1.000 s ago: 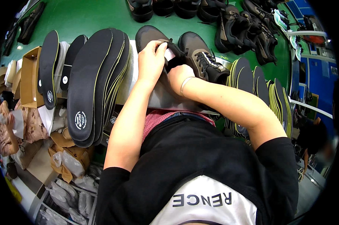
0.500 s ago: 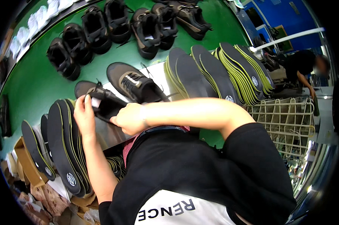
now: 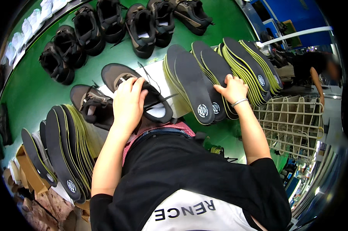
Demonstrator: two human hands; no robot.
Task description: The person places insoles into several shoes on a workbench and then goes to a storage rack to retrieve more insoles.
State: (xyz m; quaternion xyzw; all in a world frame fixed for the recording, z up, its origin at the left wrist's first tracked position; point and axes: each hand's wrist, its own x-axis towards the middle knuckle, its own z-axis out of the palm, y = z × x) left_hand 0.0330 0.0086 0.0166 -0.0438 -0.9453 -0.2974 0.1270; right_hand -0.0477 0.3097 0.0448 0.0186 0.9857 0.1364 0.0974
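Two brown and black shoes stand side by side on the table before me. My left hand [image 3: 127,103] is closed on the right-hand shoe [image 3: 114,75] at its tongue and collar; a pale lining shows inside. The left-hand shoe [image 3: 81,96] is next to it, partly hidden by my wrist. To the right, my right hand [image 3: 234,91] rests on a stack of dark grey insoles with lime-green edges [image 3: 209,61], its thumb and curled fingers at the edge of an insole. Another insole stack [image 3: 187,73] lies just left of that hand.
More insole stacks lie at the right [image 3: 243,61] and at the left [image 3: 68,146]. Several dark shoes [image 3: 141,30] stand along the green table [image 3: 97,63]. A wire rack [image 3: 289,123] is at the right, with a co-worker [image 3: 312,67] beyond it. A cardboard box [image 3: 31,169] sits lower left.
My right hand has left the left-hand shoe and moved right to the insoles. My left hand has shifted from the left-hand shoe to the right-hand one.
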